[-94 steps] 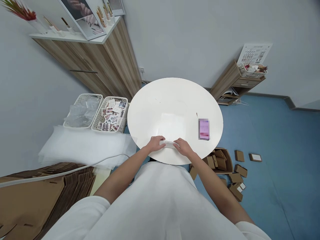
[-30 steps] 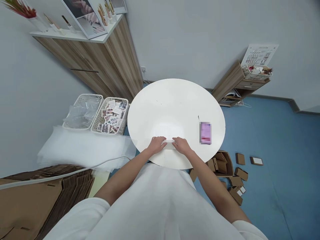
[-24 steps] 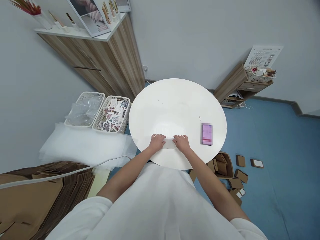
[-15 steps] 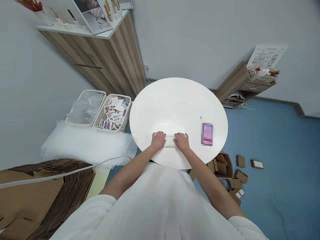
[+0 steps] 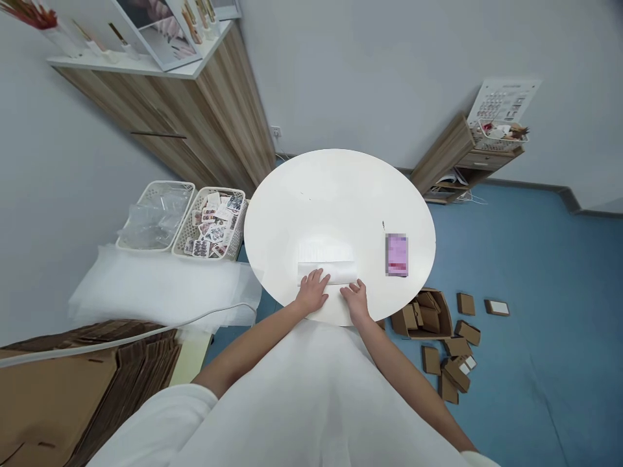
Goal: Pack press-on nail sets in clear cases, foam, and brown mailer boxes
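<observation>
A flat white wrapped packet [image 5: 335,271] lies on the round white table [image 5: 341,194] near its front edge. My left hand [image 5: 313,290] rests with fingers spread on the packet's near left part. My right hand [image 5: 357,297] lies flat on the table just in front of the packet's right end, fingers stretched out. Neither hand grips anything. A pink phone [image 5: 396,254] lies on the table to the right of my hands.
Left of the table stand two white baskets, one with clear bags [image 5: 156,215], one with printed cards [image 5: 211,222], on white foam sheets [image 5: 160,288]. Flat cardboard [image 5: 73,383] is stacked at lower left. Small brown boxes [image 5: 438,331] litter the blue floor at right. Wooden cabinets stand behind.
Both hands have drawn back toward the table's front edge and let go of the packet's ends. The packet now lies uncovered, flat and longer in front of them.
</observation>
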Action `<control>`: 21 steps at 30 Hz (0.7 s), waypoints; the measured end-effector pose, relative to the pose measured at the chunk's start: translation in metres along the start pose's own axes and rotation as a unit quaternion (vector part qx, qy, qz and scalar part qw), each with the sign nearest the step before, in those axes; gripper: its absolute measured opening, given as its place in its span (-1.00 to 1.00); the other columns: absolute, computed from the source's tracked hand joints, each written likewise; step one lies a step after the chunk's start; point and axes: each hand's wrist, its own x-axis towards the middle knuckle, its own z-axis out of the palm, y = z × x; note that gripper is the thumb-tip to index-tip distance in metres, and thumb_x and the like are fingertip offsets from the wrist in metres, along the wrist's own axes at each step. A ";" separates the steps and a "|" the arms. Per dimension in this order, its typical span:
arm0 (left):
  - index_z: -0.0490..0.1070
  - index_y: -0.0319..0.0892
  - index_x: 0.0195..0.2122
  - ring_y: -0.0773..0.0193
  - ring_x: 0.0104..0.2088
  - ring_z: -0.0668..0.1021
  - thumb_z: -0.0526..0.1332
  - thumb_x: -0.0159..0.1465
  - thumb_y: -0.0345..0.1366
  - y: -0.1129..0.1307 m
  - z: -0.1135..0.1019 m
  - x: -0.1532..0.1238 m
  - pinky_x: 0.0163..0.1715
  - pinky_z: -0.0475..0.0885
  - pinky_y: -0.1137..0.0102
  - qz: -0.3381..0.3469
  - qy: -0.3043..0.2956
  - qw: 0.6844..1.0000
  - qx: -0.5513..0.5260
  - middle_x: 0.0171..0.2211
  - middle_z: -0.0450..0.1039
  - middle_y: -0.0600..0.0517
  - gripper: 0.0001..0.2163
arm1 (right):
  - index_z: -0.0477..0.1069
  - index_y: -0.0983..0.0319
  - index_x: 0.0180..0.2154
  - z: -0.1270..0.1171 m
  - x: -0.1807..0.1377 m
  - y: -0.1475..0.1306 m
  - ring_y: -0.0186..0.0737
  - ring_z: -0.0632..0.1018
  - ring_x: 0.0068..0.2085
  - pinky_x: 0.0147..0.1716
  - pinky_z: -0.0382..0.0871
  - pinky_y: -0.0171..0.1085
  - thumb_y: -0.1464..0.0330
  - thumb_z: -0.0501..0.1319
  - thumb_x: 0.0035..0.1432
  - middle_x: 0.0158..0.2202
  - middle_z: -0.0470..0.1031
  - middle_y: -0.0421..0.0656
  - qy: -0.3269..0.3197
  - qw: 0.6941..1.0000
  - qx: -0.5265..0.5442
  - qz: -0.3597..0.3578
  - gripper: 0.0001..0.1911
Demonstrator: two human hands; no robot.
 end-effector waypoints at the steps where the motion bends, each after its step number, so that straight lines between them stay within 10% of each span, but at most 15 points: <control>1: 0.06 -0.09 0.12 -0.03 0.15 0.11 0.12 0.12 -0.24 -0.001 0.000 0.000 0.02 0.09 0.07 0.004 0.000 1.000 0.002 0.18 0.01 -0.16 -0.49 | -0.36 0.19 0.19 0.004 0.005 -0.005 -0.18 0.42 -0.02 -0.19 0.41 -0.24 0.20 0.05 0.08 0.11 0.15 0.07 0.015 1.000 0.004 0.003 -0.23; 5: 0.06 -0.10 0.12 -0.02 0.15 0.11 0.12 0.12 -0.24 -0.005 -0.001 0.000 0.01 0.13 0.13 0.014 0.000 1.000 0.003 0.17 0.02 -0.15 -0.49 | -0.50 0.20 0.20 0.010 0.027 -0.021 -0.14 0.37 0.04 -0.19 0.41 -0.21 0.16 0.04 0.08 0.15 0.06 0.11 0.061 0.998 -0.019 0.024 -0.15; 12: 0.04 -0.09 0.13 -0.01 0.16 0.11 0.13 0.11 -0.22 -0.008 -0.001 0.001 0.06 0.06 0.12 0.032 -0.002 0.999 0.003 0.18 0.00 -0.13 -0.46 | 0.22 0.25 -0.05 -0.005 0.051 -0.034 -0.15 0.51 -0.23 -0.38 0.41 -0.26 0.18 0.12 -0.01 -0.15 0.43 0.01 -0.039 0.998 0.046 -0.003 -0.53; 21: 0.11 -0.09 0.08 0.01 0.16 0.10 0.17 0.08 -0.19 0.001 0.000 -0.004 0.10 -0.04 0.09 0.125 -0.015 0.992 -0.005 0.16 0.05 -0.12 -0.49 | 0.27 0.25 -0.23 -0.018 0.017 -0.022 -0.23 0.48 -0.31 -0.37 0.39 -0.28 0.24 0.10 -0.06 -0.25 0.44 -0.07 -0.021 0.999 0.046 -0.007 -0.68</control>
